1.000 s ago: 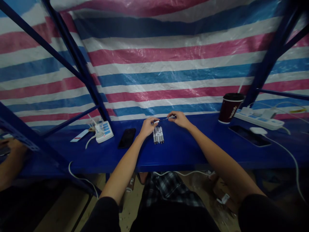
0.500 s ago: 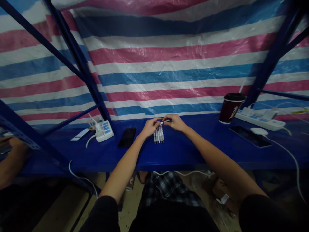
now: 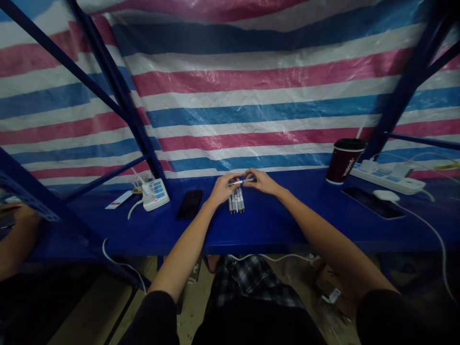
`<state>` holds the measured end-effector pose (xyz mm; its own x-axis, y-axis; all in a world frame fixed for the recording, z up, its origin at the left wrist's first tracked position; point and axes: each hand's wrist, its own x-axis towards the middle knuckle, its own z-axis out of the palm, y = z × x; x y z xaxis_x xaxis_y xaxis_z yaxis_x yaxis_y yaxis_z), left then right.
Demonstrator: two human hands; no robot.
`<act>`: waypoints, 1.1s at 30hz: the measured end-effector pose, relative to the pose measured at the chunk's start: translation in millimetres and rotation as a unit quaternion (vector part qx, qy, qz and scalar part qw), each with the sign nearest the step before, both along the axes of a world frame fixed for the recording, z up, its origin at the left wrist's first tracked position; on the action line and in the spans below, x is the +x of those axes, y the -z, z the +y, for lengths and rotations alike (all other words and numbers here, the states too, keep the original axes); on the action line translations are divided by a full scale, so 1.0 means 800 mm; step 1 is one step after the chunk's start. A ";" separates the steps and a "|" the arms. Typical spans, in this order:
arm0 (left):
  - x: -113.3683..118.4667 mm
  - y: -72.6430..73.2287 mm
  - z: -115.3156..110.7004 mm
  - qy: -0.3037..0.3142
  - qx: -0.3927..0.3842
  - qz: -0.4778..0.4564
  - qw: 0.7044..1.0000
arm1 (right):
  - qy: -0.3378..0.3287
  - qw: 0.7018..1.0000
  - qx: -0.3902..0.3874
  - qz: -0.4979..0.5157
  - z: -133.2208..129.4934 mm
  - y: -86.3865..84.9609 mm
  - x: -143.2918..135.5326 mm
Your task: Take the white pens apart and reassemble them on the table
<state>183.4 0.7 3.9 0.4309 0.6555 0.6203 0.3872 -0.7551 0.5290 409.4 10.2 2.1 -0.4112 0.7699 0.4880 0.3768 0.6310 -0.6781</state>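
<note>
Several grey-and-white pens (image 3: 236, 202) lie side by side on the blue table (image 3: 273, 225), their dark tips toward me. Just above their far ends, another pen (image 3: 243, 182) is held level between my two hands. The fingers of my left hand (image 3: 224, 188) pinch its left end, and my right hand (image 3: 261, 182) grips its right end, which looks dark. The far ends of the lying pens are partly hidden by my left fingers and the held pen.
A black phone (image 3: 189, 204) and power strip (image 3: 155, 194) are at left. At right are a dark lidded cup (image 3: 345, 160), another phone (image 3: 372, 202), white charger (image 3: 385, 195) and power strip (image 3: 388, 179). Another person's hand (image 3: 27, 215) shows far left, beyond a blue frame post (image 3: 72, 215).
My hands have moved slightly apart at the fingertips, and more of the held pen now shows between them. It lies more level than before. The pens on the table have not moved.
</note>
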 end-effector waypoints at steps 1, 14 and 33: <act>0.000 -0.001 -0.001 -0.002 0.004 0.004 1.000 | 0.000 1.000 0.005 -0.009 -0.001 -0.001 0.000; 0.000 -0.004 -0.001 -0.012 0.025 0.016 0.999 | 0.003 0.999 -0.003 -0.050 -0.011 -0.008 -0.001; 0.000 0.000 0.001 -0.039 -0.002 0.103 0.994 | 0.026 0.995 0.060 -0.077 -0.003 -0.005 0.002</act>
